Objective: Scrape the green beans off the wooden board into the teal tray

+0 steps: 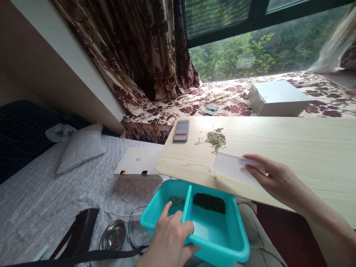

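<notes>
My right hand [268,174] pinches a thin white plastic sheet [229,165] between thumb and fingers, low over the pale wooden table [292,142]. Beyond the sheet lies a loose pile of small greenish-brown beans [216,140]; a few more are scattered close to the table's near edge. Below that edge is a teal bin [241,237] with two compartments. Dark green beans [209,203] fill part of its right compartment, while only a few grains [177,201] show in the left one. My left hand [172,233] grips the bin's near rim by the divider, index finger extended over the left compartment.
A blurred flat dark-edged object [181,130] lies at the table's left end. On the windowsill are a white box [279,96] and a folded grey cloth [210,109]. The bed holds a white carton [139,161], a metal bowl [113,235], cables and a pillow [82,148].
</notes>
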The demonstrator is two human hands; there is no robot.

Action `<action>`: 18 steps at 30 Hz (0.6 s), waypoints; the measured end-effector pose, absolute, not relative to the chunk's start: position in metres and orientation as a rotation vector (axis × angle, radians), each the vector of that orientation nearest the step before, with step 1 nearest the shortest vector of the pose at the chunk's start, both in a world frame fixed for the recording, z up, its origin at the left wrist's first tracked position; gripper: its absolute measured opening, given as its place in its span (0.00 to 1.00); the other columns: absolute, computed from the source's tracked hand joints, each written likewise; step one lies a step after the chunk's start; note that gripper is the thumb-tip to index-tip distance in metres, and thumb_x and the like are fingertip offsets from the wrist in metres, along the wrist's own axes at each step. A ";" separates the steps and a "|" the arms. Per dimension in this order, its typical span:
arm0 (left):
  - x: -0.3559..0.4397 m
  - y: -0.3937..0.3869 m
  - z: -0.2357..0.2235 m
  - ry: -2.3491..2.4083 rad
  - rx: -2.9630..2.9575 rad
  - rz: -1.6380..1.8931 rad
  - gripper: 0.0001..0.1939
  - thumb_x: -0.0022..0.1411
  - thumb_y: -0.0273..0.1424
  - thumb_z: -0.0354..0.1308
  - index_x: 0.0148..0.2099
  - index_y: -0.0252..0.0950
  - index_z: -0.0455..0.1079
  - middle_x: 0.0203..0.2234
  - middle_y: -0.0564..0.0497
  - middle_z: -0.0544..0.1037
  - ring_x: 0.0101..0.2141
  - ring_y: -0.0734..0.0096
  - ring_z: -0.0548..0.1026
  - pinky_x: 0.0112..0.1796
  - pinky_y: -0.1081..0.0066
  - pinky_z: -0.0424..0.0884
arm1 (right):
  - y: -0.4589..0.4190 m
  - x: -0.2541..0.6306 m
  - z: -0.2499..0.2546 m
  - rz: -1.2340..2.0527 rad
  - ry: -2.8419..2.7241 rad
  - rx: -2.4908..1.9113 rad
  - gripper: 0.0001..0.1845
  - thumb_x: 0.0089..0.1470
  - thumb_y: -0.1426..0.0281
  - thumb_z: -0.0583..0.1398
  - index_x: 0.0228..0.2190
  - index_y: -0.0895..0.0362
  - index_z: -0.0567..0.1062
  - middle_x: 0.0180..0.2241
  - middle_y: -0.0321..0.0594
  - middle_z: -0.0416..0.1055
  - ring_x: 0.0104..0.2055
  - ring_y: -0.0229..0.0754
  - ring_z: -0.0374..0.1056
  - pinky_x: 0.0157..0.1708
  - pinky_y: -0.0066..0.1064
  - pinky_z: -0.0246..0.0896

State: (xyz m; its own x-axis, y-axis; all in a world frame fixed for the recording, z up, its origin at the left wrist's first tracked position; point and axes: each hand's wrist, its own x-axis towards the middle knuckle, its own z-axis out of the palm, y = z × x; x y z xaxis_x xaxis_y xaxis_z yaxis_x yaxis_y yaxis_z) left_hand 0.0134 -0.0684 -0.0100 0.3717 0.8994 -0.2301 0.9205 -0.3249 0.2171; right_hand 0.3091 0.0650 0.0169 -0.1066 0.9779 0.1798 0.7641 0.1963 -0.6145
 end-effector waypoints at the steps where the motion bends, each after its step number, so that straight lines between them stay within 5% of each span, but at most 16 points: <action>1: 0.013 -0.068 -0.011 1.601 2.334 -0.091 0.13 0.54 0.37 0.76 0.31 0.40 0.74 0.27 0.54 0.74 0.34 0.62 0.78 0.62 0.43 0.60 | 0.062 0.310 0.016 0.509 -1.921 -1.626 0.22 0.52 0.58 0.55 0.40 0.54 0.81 0.24 0.40 0.78 0.19 0.44 0.66 0.22 0.34 0.61; 18: 0.012 -0.070 -0.013 1.604 2.333 -0.061 0.14 0.54 0.37 0.76 0.31 0.40 0.74 0.27 0.54 0.73 0.34 0.62 0.77 0.61 0.43 0.61 | 0.070 0.294 0.015 0.467 -2.005 -1.541 0.19 0.55 0.63 0.55 0.42 0.54 0.81 0.25 0.40 0.79 0.20 0.43 0.69 0.22 0.32 0.60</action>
State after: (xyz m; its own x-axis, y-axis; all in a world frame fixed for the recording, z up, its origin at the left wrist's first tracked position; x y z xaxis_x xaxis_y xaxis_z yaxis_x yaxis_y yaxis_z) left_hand 0.0124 -0.0697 -0.0128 0.3729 0.9045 -0.2070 0.9175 -0.3263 0.2273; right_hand 0.2940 0.0699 0.0147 -0.1801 0.9586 0.2207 0.7624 0.2778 -0.5844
